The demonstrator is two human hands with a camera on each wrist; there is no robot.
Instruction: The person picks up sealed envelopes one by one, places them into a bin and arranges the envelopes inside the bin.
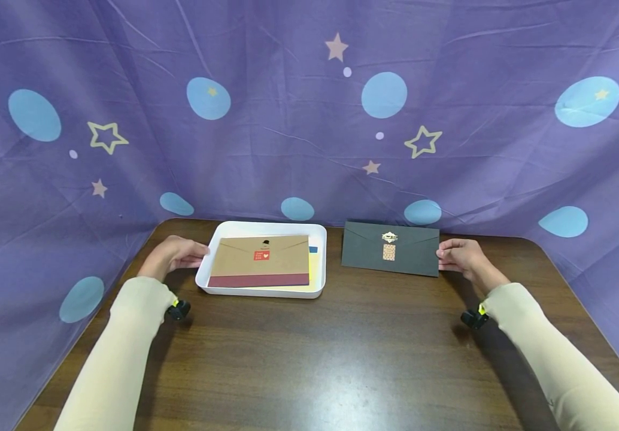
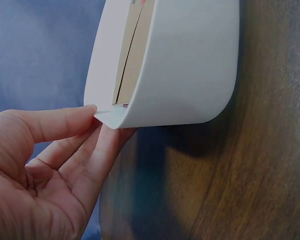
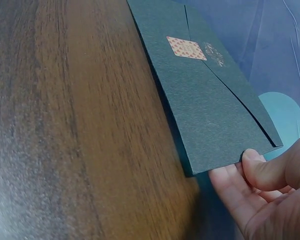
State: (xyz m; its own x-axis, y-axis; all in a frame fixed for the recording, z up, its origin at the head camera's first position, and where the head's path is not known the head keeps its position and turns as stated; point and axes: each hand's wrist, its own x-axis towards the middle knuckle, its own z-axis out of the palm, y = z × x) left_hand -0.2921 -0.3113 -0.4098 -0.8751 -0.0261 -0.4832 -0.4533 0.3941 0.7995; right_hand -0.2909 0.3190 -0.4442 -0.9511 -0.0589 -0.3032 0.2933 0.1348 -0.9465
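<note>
At the left, my left hand (image 1: 180,251) pinches the rim of a white tray (image 1: 261,292), thumb on top and fingers beneath, as the left wrist view shows. Inside the tray lies a tan envelope (image 1: 245,263) with a dark red band and a red sticker, over something yellow (image 1: 313,272) that shows at its right edge. My right hand (image 1: 463,260) holds a dark green envelope (image 1: 363,248) by its right end, thumb on the face and fingers behind. A patterned sticker (image 3: 186,48) and a gold emblem mark that envelope's flap.
A brown wooden table (image 1: 309,359) extends toward me, its far edge close behind the tray and the dark envelope. Purple curtain cloth (image 1: 288,120) with stars and blue dots hangs along the back and sides. Each wrist wears a small black camera (image 1: 179,309).
</note>
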